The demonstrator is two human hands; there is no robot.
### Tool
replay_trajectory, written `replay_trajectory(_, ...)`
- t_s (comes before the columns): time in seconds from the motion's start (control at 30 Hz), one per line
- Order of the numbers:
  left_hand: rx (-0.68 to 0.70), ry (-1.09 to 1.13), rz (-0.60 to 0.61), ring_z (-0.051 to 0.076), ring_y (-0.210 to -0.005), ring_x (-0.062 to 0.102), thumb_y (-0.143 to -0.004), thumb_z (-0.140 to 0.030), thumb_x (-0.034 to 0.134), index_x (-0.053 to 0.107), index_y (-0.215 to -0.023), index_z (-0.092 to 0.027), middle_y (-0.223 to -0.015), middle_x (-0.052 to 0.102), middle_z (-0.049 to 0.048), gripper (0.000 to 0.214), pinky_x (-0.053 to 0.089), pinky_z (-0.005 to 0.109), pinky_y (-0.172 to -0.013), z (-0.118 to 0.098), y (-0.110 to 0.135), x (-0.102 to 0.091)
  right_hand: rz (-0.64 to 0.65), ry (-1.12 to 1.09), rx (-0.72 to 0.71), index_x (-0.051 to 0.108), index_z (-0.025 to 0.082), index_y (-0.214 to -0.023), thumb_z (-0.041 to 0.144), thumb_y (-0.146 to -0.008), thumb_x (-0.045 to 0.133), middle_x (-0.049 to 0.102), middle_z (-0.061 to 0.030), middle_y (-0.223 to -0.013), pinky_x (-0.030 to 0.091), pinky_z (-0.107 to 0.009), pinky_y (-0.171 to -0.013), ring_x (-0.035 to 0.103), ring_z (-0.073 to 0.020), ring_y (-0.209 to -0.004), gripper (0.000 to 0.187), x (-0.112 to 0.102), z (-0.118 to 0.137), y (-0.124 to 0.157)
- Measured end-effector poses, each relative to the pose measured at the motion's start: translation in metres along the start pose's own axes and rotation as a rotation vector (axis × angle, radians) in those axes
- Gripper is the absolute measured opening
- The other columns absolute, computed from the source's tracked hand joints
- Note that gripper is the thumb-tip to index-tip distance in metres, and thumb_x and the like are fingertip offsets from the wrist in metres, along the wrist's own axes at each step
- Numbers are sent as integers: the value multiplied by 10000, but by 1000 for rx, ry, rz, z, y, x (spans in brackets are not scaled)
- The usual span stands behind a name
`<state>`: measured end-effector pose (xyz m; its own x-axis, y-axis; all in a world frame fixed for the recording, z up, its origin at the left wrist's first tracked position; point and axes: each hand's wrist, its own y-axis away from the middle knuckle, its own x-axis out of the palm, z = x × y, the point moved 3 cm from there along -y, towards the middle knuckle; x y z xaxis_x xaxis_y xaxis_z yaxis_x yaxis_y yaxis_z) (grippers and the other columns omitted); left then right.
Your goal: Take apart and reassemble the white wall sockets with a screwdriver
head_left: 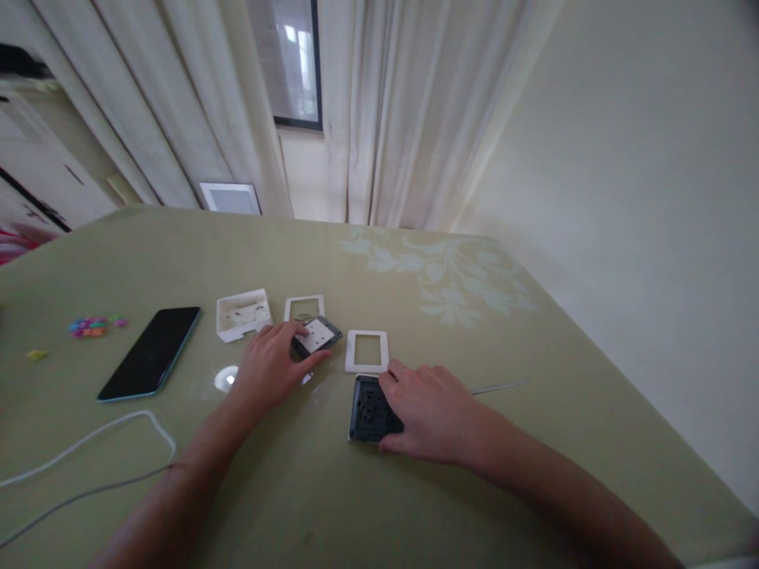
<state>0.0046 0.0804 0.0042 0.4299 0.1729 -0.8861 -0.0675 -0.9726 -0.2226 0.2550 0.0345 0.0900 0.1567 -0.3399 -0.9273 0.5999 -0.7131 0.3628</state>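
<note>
On the desk (415, 490), the left hand (269, 367) pinches a small dark switch module (319, 335) near a white frame (367, 351), while the right hand (430, 411) grips a dark back plate (368, 409) lying flat.

On the surface (534, 411), mid-area: phone (151, 352) leftmost, then box (243, 314), frame (304, 307) behind switch module (319, 335), second frame (368, 351) behind backplate (368, 409); cable (88, 458) near the left edge.

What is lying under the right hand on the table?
Under the right hand lies a dark square module, its left half visible with moulded holes. Its right part is covered by the hand.
</note>
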Motion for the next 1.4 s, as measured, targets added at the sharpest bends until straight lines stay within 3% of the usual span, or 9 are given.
replay_trajectory(0.17,-42,67,74,315,-964,703,-846,-619,692,558,-948,-249,-1069,754,97,406,515,388,-799,-9,-1,-1,-6,-10,12,708,108,-1227,546,-819,794,726,-195,-1195,606,-486,-792,754,-389,-979,604,1,-2,-1)
replay_trajectory(0.3,-51,-10,31,313,-913,701,-803,-561,713,564,-1036,-238,-1010,744,87,425,517,391,-793,-5,-6,-24,-13,-6,4,714,103,-1216,550,-817,796,729,-190,-1182,603,-487,-783,751,-395,-970,605,2,-3,-2)
replay_trajectory(0.4,-91,-39,-45,326,-957,721,-800,-629,694,590,-1187,-220,-1114,754,105,573,539,402,-821,22,-22,-57,-16,-18,-6,713,106,-1224,564,-806,813,725,-192,-1190,599,-479,-797,748,-389,-982,628,3,-4,-2)
replay_trajectory(0.57,-44,-44,82,349,-1141,707,-754,-697,705,598,-1329,-163,-1292,740,127,792,537,418,-1001,81,-55,-92,-25,-16,-7,720,115,-1224,588,-783,840,727,-192,-1184,596,-469,-810,748,-384,-997,658,3,-5,-2)
replay_trajectory(0.67,-44,-37,161,364,-1140,716,-686,-696,738,653,-1297,-143,-1264,759,139,828,544,405,-1008,101,-64,-91,-42,-15,-8,724,113,-1222,603,-770,848,733,-188,-1172,597,-462,-802,749,-388,-1000,677,3,-4,-2)
replay_trajectory(0.8,-22,-54,228,377,-1063,740,-658,-697,750,709,-1268,-134,-1170,789,148,832,568,420,-947,109,-62,-83,-42,-19,-8,729,112,-1219,591,-770,852,735,-186,-1178,599,-455,-815,751,-380,-1003,667,3,-4,-2)
replay_trajectory(1.1,-57,-26,225,405,-1202,682,-652,-748,734,692,-1343,-155,-1336,729,175,911,530,485,-1076,131,-65,-77,-46,-20,-12,729,89,-1206,576,-796,822,730,-188,-1170,591,-457,-805,748,-377,-989,643,5,-3,-3)
replay_trajectory(1.27,-74,43,253,405,-1239,680,-580,-811,740,729,-1299,-222,-1340,738,148,929,550,475,-1070,133,-69,-74,-72,-12,-20,728,86,-1198,595,-789,826,732,-190,-1157,597,-472,-799,749,-383,-982,660,8,-5,-4)
replay_trajectory(1.4,-57,99,265,400,-1252,678,-639,-786,762,729,-1307,-193,-1354,730,166,893,562,469,-1053,126,-64,-76,-81,-16,-31,733,86,-1177,596,-781,829,736,-190,-1151,597,-471,-787,750,-391,-972,653,10,-6,-5)
